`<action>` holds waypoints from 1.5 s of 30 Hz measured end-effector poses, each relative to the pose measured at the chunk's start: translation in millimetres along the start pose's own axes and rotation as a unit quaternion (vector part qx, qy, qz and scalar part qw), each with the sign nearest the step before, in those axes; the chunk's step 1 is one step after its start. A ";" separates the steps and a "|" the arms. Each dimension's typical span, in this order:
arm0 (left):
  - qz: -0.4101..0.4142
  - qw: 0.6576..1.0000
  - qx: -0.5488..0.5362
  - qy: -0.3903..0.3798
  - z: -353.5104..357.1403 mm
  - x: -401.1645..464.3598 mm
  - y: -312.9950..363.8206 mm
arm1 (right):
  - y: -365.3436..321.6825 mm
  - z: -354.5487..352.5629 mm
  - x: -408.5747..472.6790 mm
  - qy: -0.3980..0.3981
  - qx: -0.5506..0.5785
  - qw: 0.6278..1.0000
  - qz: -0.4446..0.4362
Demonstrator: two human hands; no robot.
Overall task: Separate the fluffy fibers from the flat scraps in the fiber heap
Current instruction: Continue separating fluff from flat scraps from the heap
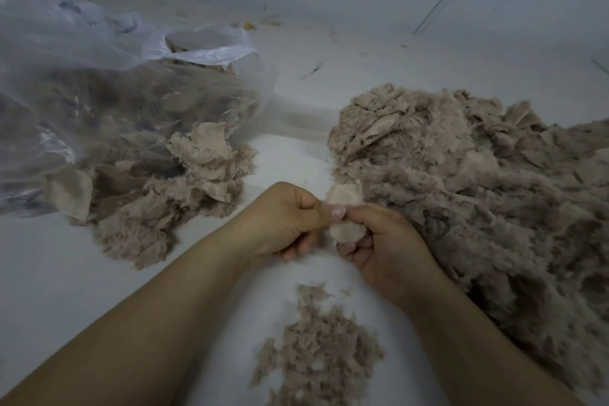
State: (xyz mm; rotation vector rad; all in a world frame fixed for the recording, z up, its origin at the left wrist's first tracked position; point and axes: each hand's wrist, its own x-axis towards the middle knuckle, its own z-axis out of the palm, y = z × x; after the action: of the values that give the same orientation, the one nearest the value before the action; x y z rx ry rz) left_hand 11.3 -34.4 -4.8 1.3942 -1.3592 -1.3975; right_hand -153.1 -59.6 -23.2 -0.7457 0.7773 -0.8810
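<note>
A large heap of beige-brown fluffy fiber (487, 194) mixed with flat scraps covers the right side of the white surface. Both hands meet at the heap's near left edge over one small pale flat scrap (346, 230). My left hand (290, 221) pinches the scrap's left edge between thumb and fingers. My right hand (382, 247) grips its right side with curled fingers. A small loose pile of pulled fluffy fibers (316, 349) lies just below the hands. A pile of flat fabric scraps with fuzzy edges (164, 188) sits to the left.
A large clear plastic bag (99, 82) holding more brown material lies at the left, its mouth spilling onto the scrap pile. A grey wall runs along the back. Bare white surface (296, 148) shows between the heap and the scrap pile.
</note>
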 end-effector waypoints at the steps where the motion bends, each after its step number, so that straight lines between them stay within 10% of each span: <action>1: 0.010 1.000 0.002 -0.012 1.9 -0.6 0.1 | 1.3 -1.9 0.4 0.000 -0.010 1.000 0.002; 8: 0.007 0.994 -0.090 -0.069 -0.1 -2.6 -1.6 | 4.5 -2.6 1.4 0.017 -0.009 1.000 -0.010; 15: 0.156 0.895 -0.325 0.262 -10.2 11.1 -5.9 | 1.3 -3.4 7.6 0.051 0.120 0.991 0.005; 19: 0.183 0.947 0.074 0.254 13.2 18.6 -15.8 | -3.1 -0.9 5.3 0.056 0.165 0.985 0.016; 21: 0.209 0.916 0.306 0.151 22.8 23.3 -20.7 | -3.6 0.3 4.5 0.060 0.170 0.983 0.011; 25: 0.228 0.876 0.408 0.122 29.9 27.0 -23.4 | -2.7 1.5 2.9 0.066 0.187 0.980 0.006; 34: 0.174 0.947 0.078 0.258 20.3 16.0 -20.8 | 1.0 -1.8 10.2 0.092 0.181 0.979 0.022; 45: 0.215 0.942 -0.022 0.258 20.2 11.1 -19.0 | 1.9 -3.0 9.0 0.067 0.121 0.990 0.012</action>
State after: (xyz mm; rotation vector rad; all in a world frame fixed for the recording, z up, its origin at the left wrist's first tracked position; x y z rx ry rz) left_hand -6.6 -38.1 -28.4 1.2217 -1.1750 -0.7045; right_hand -151.1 -67.3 -28.8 -0.4664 0.7790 -0.9913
